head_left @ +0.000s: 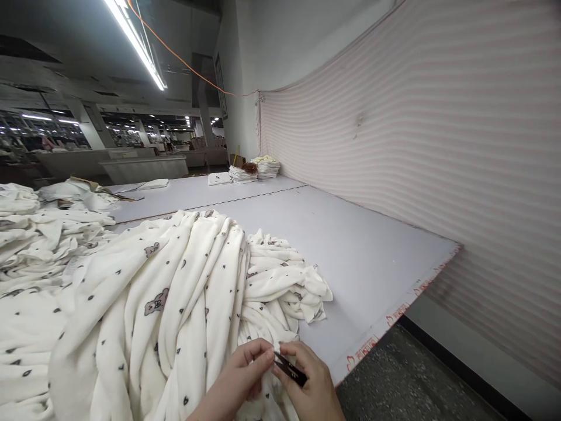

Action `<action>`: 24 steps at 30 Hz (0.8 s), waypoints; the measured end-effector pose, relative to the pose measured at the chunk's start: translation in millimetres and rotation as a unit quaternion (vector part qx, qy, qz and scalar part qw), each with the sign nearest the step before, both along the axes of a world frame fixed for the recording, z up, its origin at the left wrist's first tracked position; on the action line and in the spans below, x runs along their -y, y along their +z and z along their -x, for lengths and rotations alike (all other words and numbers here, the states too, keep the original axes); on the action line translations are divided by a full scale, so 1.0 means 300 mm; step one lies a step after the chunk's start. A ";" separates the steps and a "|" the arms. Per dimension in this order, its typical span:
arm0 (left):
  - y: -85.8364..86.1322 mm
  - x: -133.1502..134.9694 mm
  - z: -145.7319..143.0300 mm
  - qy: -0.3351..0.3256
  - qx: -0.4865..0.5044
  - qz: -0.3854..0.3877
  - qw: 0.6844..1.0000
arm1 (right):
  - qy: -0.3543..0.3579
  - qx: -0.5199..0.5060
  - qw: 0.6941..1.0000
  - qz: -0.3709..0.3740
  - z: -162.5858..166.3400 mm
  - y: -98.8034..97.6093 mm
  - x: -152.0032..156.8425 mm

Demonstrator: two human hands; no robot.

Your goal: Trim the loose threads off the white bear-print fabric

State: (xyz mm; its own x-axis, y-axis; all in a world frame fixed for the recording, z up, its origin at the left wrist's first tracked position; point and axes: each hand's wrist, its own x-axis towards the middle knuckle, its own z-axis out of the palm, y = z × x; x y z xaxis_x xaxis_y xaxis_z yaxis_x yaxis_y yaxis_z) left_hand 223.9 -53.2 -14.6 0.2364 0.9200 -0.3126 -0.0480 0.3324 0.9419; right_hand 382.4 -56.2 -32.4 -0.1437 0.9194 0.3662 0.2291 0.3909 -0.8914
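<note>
White fabric (197, 280) printed with grey bears and small dark marks lies heaped in long folds on the table in front of me. At its near right side my left hand (245, 371) is closed, pinching a bit of the white fabric between thumb and forefinger. Close beside it, my right hand (309, 374) is wrapped around small black thread snips (290, 369). The tips of the snips point left, at the fabric in my left fingertips. The lower fingers of both hands are partly hidden.
More white fabric (39, 245) is piled on the left. Folded stacks (243, 174) stand at the far end of the pale table (350, 251). A striped cloth (394, 117) hangs along the right side. The table's taped edge (397, 316) runs diagonally above a dark floor (407, 374).
</note>
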 end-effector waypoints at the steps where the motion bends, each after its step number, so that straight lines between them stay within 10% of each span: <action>1: 0.002 0.002 -0.001 0.003 -0.010 0.004 1.000 | 0.002 0.011 1.000 0.005 0.003 -0.004 -0.002; 13: 0.099 0.028 -0.011 -0.058 -0.264 -0.146 0.952 | -0.113 0.057 0.991 -0.031 0.034 -0.070 0.017; 18: 0.057 0.019 -0.013 -0.022 -0.183 -0.150 0.971 | -0.183 0.039 0.981 -0.046 0.022 -0.054 0.010; 24: -0.006 0.007 0.005 0.020 0.001 -0.081 0.997 | -0.041 -0.062 0.996 0.045 -0.025 -0.021 0.004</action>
State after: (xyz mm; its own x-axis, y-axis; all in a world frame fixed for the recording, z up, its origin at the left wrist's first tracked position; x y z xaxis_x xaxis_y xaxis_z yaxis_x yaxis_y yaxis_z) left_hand 222.3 -55.2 -16.5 0.1995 0.9668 -0.1596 -0.0597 0.1746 0.9828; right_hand 389.9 -57.4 -38.6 -0.0254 0.9562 0.2915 0.1435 0.2921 -0.9456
